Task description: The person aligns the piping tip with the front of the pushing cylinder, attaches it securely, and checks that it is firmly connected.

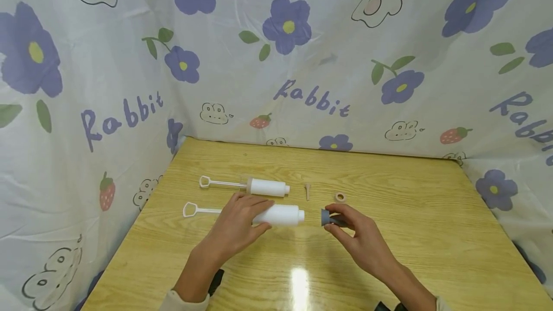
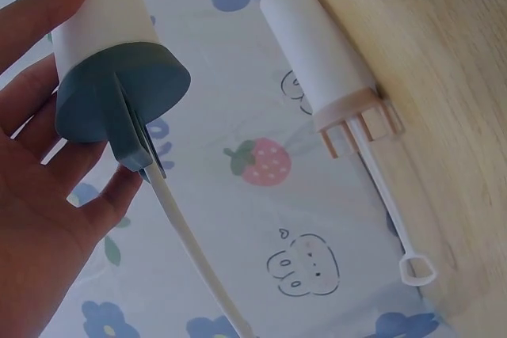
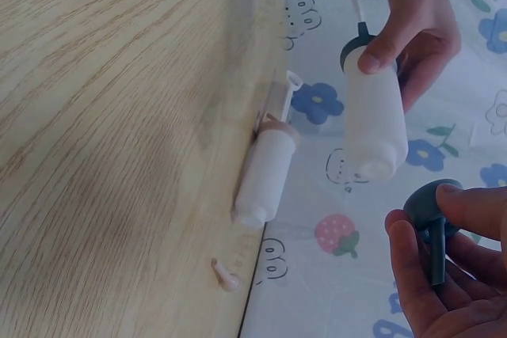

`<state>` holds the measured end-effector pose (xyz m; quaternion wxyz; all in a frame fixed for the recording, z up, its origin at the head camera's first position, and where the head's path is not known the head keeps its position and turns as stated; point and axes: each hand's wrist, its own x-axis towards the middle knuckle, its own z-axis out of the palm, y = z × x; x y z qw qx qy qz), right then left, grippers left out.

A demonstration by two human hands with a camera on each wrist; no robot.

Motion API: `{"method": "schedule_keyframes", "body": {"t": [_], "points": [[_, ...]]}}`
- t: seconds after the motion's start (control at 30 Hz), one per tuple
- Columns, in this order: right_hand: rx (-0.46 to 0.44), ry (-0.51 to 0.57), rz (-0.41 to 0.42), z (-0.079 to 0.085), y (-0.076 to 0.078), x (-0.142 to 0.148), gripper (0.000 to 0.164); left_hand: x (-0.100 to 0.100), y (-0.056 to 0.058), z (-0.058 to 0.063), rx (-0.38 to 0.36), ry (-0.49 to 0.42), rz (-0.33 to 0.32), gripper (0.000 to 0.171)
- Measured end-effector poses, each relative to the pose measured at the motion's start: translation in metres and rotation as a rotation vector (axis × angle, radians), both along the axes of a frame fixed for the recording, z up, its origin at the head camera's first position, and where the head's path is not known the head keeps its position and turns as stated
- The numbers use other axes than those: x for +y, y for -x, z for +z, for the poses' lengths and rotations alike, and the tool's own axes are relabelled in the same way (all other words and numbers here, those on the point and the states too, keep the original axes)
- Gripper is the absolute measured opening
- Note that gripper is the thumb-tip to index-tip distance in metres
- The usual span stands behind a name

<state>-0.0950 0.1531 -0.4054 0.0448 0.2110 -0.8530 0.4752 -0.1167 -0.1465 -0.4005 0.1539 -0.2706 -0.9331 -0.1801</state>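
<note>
My left hand (image 1: 235,227) grips a white syringe-like cylinder (image 1: 285,215) with a narrow white neck at its right end. In the left wrist view this cylinder has a dark teal end cap (image 2: 123,89) with a white plunger rod (image 2: 194,247) coming out of it. The rod ends in a white loop handle (image 1: 190,209), seen at the left in the head view. My right hand (image 1: 363,236) pinches a dark teal nozzle cap (image 3: 432,203) with a thin spout. The cap's wide end faces the cylinder's neck, with a gap between them.
Behind the held cylinder lies a similar white cylinder (image 1: 268,187) with a beige end cap and a loop-handled rod. A small beige nozzle (image 1: 307,192) and a beige ring (image 1: 340,197) lie right of it on the wooden table (image 1: 432,215). Printed cloth (image 1: 233,76) hangs behind.
</note>
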Motion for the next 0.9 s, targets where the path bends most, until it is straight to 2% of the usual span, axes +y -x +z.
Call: {"method": "schedule_keyframes", "body": {"t": [0.47, 0.9], "points": [[0.005, -0.003, 0.003, 0.000, 0.001, 0.001, 0.033, 0.005, -0.003, 0.008, 0.058, -0.036, -0.023, 0.054], [0.012, -0.001, -0.005, -0.001, 0.002, 0.001, 0.034, 0.009, -0.008, 0.014, 0.090, -0.010, -0.026, 0.054]]}}
